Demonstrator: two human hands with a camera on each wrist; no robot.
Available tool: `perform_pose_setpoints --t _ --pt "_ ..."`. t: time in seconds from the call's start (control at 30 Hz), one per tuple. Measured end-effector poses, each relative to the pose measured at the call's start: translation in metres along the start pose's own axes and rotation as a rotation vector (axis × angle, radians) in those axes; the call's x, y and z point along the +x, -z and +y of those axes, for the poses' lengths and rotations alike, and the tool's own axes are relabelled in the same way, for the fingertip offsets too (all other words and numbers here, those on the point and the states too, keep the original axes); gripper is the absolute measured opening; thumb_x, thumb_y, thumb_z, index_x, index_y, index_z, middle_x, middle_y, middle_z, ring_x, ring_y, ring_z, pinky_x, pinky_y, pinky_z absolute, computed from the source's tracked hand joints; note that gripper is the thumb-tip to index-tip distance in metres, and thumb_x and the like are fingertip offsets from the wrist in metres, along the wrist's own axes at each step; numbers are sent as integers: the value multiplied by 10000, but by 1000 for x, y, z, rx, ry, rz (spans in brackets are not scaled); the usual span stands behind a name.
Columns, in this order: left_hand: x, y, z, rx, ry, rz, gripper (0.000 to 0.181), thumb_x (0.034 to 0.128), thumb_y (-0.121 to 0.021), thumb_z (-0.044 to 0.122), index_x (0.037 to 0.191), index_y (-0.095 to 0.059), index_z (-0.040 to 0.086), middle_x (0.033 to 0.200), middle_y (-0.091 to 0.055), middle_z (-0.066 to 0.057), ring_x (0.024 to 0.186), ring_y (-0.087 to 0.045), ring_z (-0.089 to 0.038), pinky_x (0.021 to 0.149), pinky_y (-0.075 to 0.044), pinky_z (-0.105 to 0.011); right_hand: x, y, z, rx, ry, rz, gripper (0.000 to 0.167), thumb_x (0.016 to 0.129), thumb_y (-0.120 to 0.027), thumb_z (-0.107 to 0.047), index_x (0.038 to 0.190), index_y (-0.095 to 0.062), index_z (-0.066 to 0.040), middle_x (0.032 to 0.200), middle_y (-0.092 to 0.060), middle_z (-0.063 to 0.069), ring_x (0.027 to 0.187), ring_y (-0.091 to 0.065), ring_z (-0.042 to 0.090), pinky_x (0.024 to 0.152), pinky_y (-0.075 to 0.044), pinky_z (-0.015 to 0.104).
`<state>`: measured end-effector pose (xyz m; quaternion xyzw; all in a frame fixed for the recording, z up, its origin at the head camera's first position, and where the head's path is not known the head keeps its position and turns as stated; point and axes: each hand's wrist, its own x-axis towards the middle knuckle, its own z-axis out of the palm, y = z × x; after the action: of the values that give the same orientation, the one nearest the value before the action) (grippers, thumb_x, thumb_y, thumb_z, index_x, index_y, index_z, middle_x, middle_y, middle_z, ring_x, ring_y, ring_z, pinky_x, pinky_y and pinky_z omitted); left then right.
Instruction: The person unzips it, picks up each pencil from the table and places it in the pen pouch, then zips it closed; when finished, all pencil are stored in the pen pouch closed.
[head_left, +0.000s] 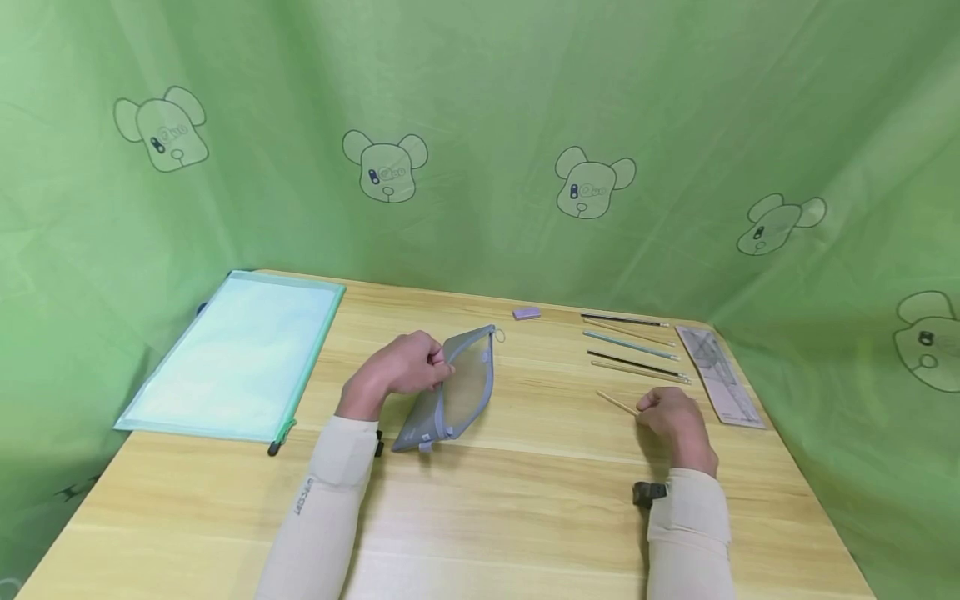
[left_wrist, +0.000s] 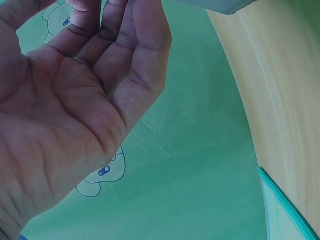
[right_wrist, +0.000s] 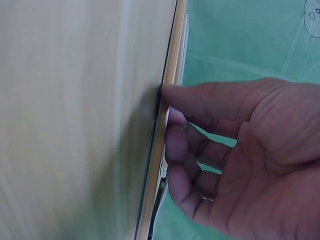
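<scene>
On the table, left hand pinching a pouch, right hand gripping a pencil, other pencils lying beyond.

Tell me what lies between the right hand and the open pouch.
In the head view, the protruding end of the pencil pinched by the right hand, then bare tabletop up to the pouch.
</scene>
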<state>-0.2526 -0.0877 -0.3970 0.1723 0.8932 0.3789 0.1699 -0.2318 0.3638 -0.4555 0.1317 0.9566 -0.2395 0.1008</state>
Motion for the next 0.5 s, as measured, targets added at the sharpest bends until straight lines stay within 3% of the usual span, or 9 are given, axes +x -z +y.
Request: perform_pose_setpoints --t 0.23,0.5 --pt "0 -1 -1 -1 -2 0 398 1047 -675 215 681 -529 165 720 -615 36 611 -420 -98 567 -350 -248 2 -13 -18 -54 100 20 155 963 -705 -125 1053 -695 2 1045 -676 179 940 -588 331 788 -475 388" --pt "1 -2 0 -2 5 -8 403 1050 -678 217 683 -521 163 726 -607 32 619 -426 -103 568 -353 -248 -3 -24 -36 -27 118 -19 147 985 -696 -147 1045 -659 -18 1038 -663 163 917 -588 308 801 -503 438"
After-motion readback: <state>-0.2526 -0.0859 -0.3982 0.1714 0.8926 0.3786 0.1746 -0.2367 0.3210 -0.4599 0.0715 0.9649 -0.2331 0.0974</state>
